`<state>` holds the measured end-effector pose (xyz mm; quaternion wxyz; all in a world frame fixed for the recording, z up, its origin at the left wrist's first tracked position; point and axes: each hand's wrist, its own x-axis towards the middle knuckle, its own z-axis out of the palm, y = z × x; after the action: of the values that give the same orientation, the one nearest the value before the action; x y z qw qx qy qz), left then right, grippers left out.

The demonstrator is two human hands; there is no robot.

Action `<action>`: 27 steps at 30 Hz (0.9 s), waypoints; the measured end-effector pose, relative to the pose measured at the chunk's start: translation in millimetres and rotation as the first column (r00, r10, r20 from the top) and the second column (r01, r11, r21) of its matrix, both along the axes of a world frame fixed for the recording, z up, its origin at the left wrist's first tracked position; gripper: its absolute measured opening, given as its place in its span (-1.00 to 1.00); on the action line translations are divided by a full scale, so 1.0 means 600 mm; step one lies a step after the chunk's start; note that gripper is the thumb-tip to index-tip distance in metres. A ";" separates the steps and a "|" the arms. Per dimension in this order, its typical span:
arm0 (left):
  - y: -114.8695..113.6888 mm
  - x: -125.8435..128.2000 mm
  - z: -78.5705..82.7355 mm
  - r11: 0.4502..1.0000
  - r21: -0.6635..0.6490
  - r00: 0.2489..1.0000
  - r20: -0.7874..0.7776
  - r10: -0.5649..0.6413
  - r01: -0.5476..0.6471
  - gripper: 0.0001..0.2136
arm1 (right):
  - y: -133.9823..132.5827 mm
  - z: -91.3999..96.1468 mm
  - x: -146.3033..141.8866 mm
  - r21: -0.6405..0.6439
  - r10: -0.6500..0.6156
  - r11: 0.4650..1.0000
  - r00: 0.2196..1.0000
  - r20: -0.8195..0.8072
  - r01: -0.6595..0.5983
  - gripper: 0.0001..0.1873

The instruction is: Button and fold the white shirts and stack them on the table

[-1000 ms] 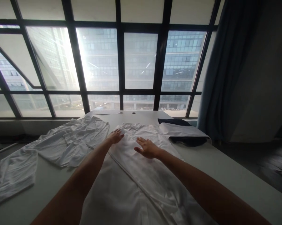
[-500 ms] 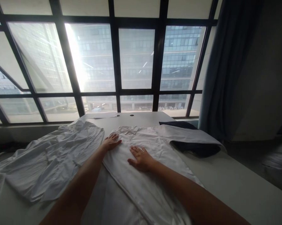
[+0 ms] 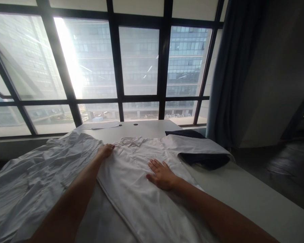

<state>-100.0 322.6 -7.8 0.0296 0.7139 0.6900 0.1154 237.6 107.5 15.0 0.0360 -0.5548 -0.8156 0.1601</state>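
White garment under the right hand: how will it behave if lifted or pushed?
The white garment is probably floppy: soft wrinkles run across it, so it should droop when lifted. It looks thin, hence likely light for its spread. Pushed by the right hand, it may bunch, as its puckered far end suggests.

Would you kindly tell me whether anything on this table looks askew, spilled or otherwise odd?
No spill or damage shows. The white cloth at left lies heavily rumpled, unlike the smoother white garment under the right hand. At right, dark cloth pokes out from under white fabric, looking slightly untidy.
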 end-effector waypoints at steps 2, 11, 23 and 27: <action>0.007 0.008 0.009 1.000 0.021 1.000 -0.002 0.019 -0.019 -0.49 | 0.003 0.011 0.000 -0.032 0.027 0.999 0.999 0.017 -0.027 -0.14; 0.016 0.034 0.025 0.982 -0.022 0.973 0.132 0.189 -0.188 -0.59 | 0.026 -0.026 0.019 0.386 0.039 0.921 0.981 -0.192 0.040 -0.52; 0.016 0.005 0.038 0.976 0.027 0.960 0.186 0.208 -0.216 -0.81 | 0.027 -0.027 0.023 0.499 -0.009 0.860 0.979 -0.201 0.110 -0.55; 0.016 0.002 0.044 0.976 0.026 0.967 0.141 0.210 -0.216 -0.74 | 0.026 -0.027 0.023 0.490 -0.021 0.865 0.983 -0.180 0.108 -0.56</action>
<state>-99.1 332.4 18.3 0.0501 0.6263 0.7566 0.1810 251.6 123.3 -1.3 0.2520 -0.5381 -0.8042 -0.0102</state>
